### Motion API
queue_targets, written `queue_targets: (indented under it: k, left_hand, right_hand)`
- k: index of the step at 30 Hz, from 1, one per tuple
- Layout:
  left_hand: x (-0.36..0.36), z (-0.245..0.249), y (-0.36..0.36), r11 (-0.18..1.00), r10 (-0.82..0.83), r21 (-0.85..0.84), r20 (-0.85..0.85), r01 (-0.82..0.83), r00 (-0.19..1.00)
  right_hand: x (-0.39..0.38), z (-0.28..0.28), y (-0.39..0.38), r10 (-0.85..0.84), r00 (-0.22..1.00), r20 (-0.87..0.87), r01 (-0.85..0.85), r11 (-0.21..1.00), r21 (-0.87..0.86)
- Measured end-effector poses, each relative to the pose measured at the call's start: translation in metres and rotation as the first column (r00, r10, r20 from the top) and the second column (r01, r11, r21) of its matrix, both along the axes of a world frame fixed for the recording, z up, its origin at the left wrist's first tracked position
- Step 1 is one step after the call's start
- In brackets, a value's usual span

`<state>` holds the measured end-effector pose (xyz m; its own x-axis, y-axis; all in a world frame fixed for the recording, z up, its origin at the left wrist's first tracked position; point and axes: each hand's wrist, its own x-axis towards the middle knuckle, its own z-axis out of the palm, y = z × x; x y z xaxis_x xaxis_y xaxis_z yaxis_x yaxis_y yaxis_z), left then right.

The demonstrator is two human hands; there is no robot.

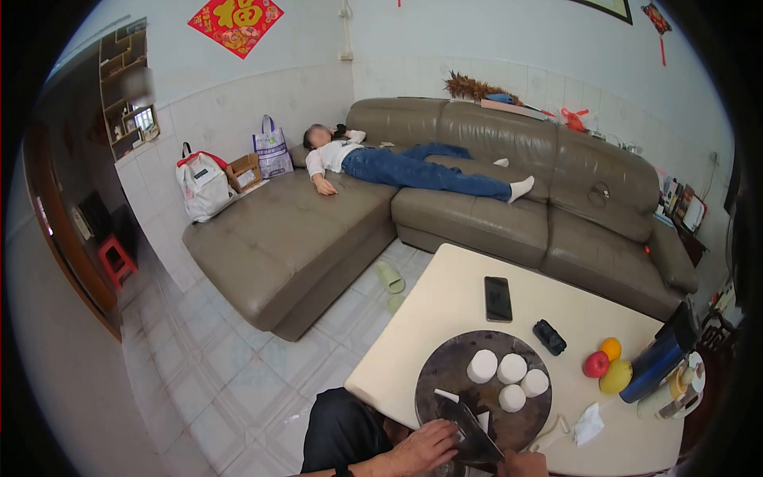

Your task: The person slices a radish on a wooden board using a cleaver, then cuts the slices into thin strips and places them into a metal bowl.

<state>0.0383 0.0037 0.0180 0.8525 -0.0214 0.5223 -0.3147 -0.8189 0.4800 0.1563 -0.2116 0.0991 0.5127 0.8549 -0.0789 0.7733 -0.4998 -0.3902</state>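
Observation:
My right hand (522, 463) is wrapped round the handle of a dark-bladed kitchen knife (474, 429) at the bottom edge of the view. The blade slants across the near part of a round dark cutting board (433, 362). Close against the blade's left side, my left hand (429, 447) has its fingers bent and together; what lies under them is hidden. A flat white slice (447, 395) sits beyond the blade's tip, and another white piece (483, 421) lies to its right. Several thick white round chunks (513, 368) stand on the board's far right half.
On the cream table (413, 334) are a phone (498, 299), a black case (549, 337), fruit (614, 376), a blue flask (658, 362), a jug (671, 389) and a crumpled tissue (588, 425). Behind, a person (429, 168) lies on a brown sofa (286, 246). Green slippers (389, 277) are on the floor.

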Motion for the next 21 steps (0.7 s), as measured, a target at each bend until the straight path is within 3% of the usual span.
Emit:
queue_targets:
  k: [5, 7, 9, 11, 13, 16, 19, 21]
  left_hand:
    - [0.0, -0.01, 0.0, 1.0, 0.006, -0.022, 0.044, -0.005, 0.999]
    - [-0.004, -0.01, -0.002, 0.998, 0.051, 0.029, 0.037, -0.052, 0.998]
    - [-0.004, -0.011, -0.003, 0.996, 0.047, 0.069, 0.064, -0.051, 0.997]
    - [-0.002, -0.003, -0.003, 0.997, 0.045, 0.065, 0.032, -0.047, 0.998]
    - [-0.001, 0.004, -0.003, 0.997, 0.039, 0.073, 0.027, -0.04, 0.999]
    - [0.001, 0.005, -0.004, 0.995, 0.049, 0.089, 0.007, -0.049, 0.999]
    - [0.001, 0.004, -0.006, 0.993, 0.069, 0.1, 0.01, -0.07, 0.998]
    - [0.0, 0.005, -0.006, 0.994, 0.061, 0.096, -0.012, -0.06, 0.998]
  right_hand:
    - [0.002, -0.007, -0.005, -0.017, 1.0, -0.014, 0.017, 0.999, 0.027]
    - [0.002, -0.011, -0.011, 0.053, 0.993, 0.108, -0.051, 0.999, -0.018]
    - [-0.001, -0.002, -0.012, 0.036, 0.998, 0.053, -0.036, 0.999, 0.016]
    - [-0.004, -0.001, -0.011, -0.012, 1.0, -0.026, 0.015, 0.994, 0.106]
    - [-0.004, -0.001, -0.011, -0.008, 0.996, 0.086, -0.011, 0.976, 0.219]
    - [-0.006, 0.002, -0.02, 0.023, 1.0, 0.012, -0.024, 0.998, 0.051]
    - [-0.007, 0.009, -0.016, 0.028, 0.999, -0.028, -0.023, 0.987, 0.158]
    - [-0.01, 0.012, -0.016, 0.026, 0.998, -0.058, -0.019, 0.992, 0.122]
